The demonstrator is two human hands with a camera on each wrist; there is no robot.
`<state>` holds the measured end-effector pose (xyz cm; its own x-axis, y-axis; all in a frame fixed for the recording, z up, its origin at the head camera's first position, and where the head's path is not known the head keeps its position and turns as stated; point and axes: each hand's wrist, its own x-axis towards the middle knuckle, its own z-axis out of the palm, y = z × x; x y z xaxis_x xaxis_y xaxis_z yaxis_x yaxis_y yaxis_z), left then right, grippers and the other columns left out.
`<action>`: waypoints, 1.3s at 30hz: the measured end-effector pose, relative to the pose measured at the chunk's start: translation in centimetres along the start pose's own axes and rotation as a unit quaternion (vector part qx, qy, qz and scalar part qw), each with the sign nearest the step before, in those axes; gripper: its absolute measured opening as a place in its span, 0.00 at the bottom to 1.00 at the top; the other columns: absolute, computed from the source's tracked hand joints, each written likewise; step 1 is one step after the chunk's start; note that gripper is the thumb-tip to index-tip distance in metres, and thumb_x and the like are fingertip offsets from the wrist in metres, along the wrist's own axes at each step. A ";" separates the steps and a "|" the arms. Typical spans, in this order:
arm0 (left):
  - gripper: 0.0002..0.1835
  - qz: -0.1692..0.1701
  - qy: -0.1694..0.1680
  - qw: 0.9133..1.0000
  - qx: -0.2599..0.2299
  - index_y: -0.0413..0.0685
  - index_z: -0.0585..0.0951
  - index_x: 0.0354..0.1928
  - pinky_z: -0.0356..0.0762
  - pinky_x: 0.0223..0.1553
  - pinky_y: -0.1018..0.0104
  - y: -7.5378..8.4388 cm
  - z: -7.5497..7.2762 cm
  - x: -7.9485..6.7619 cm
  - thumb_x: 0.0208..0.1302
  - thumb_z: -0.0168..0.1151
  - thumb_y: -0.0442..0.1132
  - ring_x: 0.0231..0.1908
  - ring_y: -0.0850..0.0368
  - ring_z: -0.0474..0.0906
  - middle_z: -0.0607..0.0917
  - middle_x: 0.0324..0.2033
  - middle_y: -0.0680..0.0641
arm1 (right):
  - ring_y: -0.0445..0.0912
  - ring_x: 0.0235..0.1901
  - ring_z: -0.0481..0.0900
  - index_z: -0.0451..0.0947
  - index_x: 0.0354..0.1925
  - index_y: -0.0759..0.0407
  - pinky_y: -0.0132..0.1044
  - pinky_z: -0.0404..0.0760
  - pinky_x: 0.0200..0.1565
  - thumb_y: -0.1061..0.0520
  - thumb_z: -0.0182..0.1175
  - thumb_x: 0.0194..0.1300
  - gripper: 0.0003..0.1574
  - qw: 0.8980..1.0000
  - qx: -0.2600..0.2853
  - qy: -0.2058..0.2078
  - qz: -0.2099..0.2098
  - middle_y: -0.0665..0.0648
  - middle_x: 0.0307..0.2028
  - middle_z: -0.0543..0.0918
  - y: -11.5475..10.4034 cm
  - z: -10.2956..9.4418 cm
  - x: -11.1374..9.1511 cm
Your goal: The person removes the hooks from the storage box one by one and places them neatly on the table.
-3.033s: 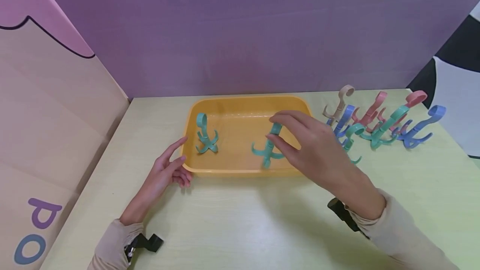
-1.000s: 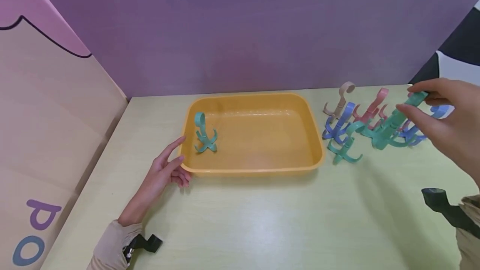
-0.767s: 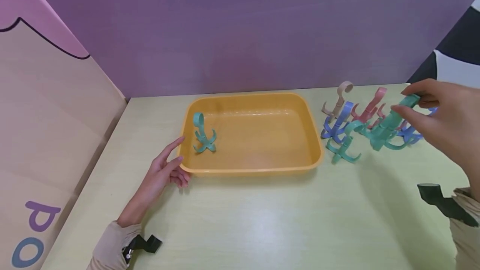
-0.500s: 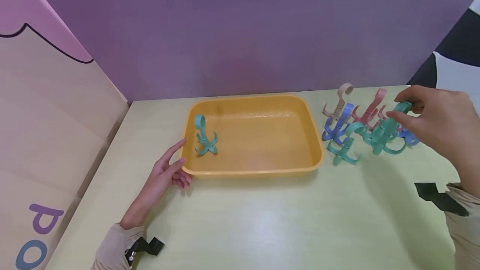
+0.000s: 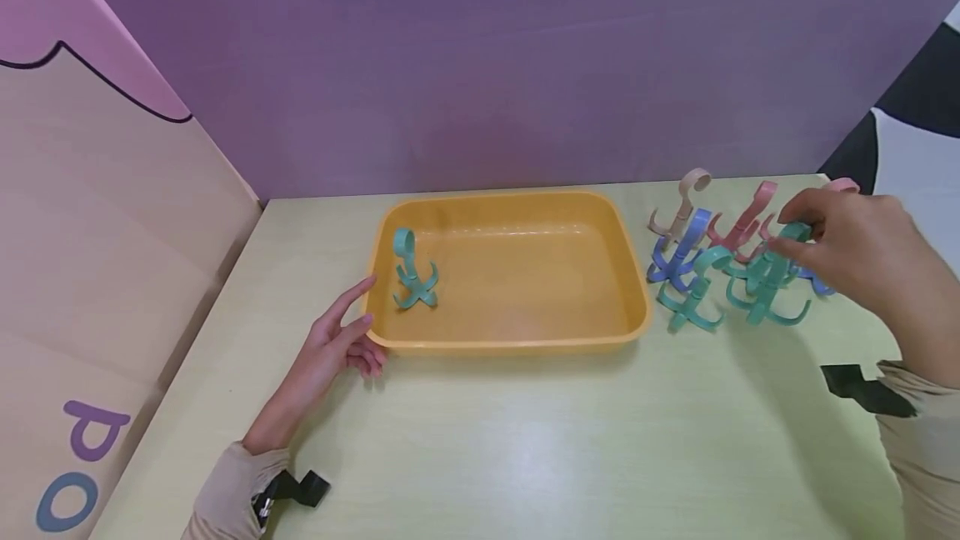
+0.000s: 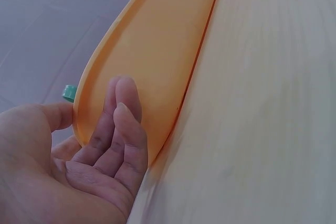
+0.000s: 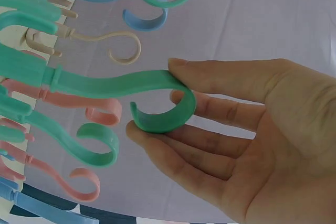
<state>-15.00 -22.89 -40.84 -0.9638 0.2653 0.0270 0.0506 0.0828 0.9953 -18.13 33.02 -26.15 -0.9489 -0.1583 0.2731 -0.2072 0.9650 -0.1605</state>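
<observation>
My right hand [image 5: 862,252] pinches the curled top of a green four-armed hook [image 5: 765,298], low over the table on the right. In the right wrist view, thumb and fingers meet around that curl. Right behind it stands another green hook [image 5: 738,273], partly covered. A third green hook [image 5: 688,302] stands to its left. On the left, my left hand [image 5: 326,348] touches the yellow tray [image 5: 502,346] at its left edge with relaxed fingers, some against the outer wall in the left wrist view. One green hook [image 5: 412,277] stands inside the tray's left end.
Beside the held hook are a blue hook [image 5: 678,252], a beige hook [image 5: 681,205] and a pink hook [image 5: 746,219]. Another pink hook [image 5: 843,185] and a second blue one [image 5: 821,283] are mostly hidden by my right hand. A purple wall [image 5: 510,65] borders the table's back.
My right hand has carried the green hook from over the tray to the right-hand group, then lowered it leftward beside the other hooks. The left hand stays at the tray.
</observation>
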 end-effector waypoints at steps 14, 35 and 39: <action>0.30 0.004 -0.004 1.000 -0.001 0.59 0.56 0.78 0.82 0.25 0.60 0.0 0.1 0.2 0.78 0.50 0.47 0.23 0.47 0.84 0.86 0.25 0.41 | 0.52 0.24 0.78 0.78 0.38 0.73 0.53 0.78 0.29 0.61 0.72 0.56 0.17 0.996 -0.003 -0.094 0.007 0.63 0.27 0.84 0.5 0.2 0.1; 0.30 0.008 -0.002 1.000 0.000 0.58 0.56 0.78 0.82 0.25 0.60 0.2 0.2 0.1 0.78 0.49 0.47 0.23 0.46 0.84 0.86 0.26 0.39 | 0.69 0.37 0.78 0.75 0.48 0.74 0.63 0.80 0.33 0.62 0.74 0.53 0.28 0.993 0.013 -0.111 0.039 0.79 0.43 0.80 -0.2 0.5 0.1; 0.30 0.006 -0.002 1.000 0.000 0.59 0.56 0.78 0.82 0.25 0.60 0.2 0.2 0.2 0.78 0.49 0.47 0.23 0.46 0.84 0.86 0.25 0.39 | 0.72 0.41 0.78 0.74 0.52 0.72 0.63 0.80 0.31 0.60 0.73 0.55 0.30 0.994 0.008 -0.104 0.033 0.80 0.48 0.78 -0.5 0.3 -0.1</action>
<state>-15.11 -22.66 -40.65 -0.9619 0.2705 0.0390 0.0627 0.0794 0.9949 -18.04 32.46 -26.40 -0.9888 -0.1367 0.0596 -0.1456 0.9714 -0.1874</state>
